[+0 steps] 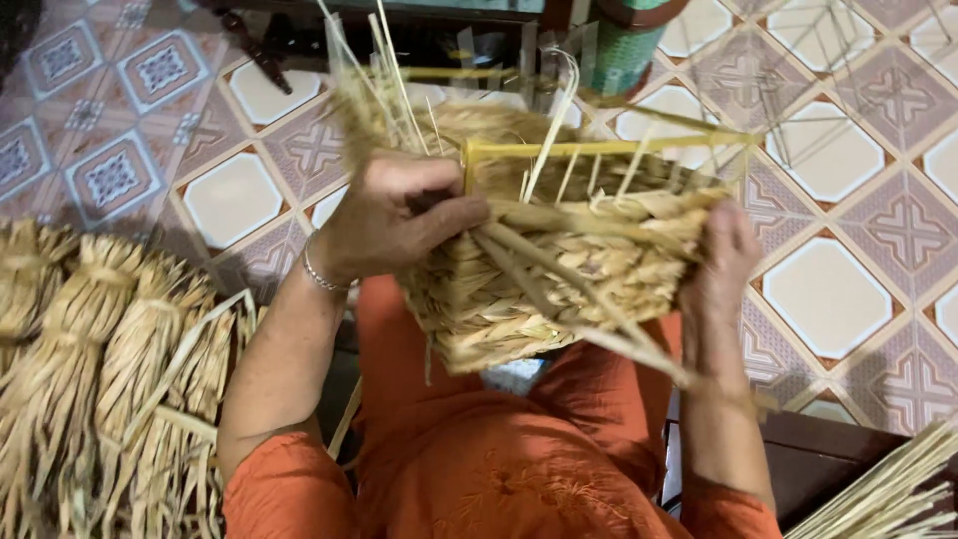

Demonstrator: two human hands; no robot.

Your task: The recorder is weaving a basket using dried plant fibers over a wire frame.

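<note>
Both hands clamp a half-woven tan straw basket on a yellow frame (569, 260) over the lap: left hand (394, 215) pinches loose strands taut, right hand (723, 265) braces its side.

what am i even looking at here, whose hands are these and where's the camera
There is one picture, taken by a camera worn on a person's head, looking down at their own two bare hands and lap. No machine is involved.

The left hand, with a thin bracelet on the wrist, grips the top edge of a half-woven basket made of dry, straw-coloured strands. The right hand steadies the basket's other side. The basket is built around a yellow frame, and loose strand ends stick up from its rim.

The person wears orange clothing. Beside them, on the left of the picture, lie tied bundles of dried strands. More loose strands show at the lower right corner. Underneath is a patterned tiled floor.
</note>
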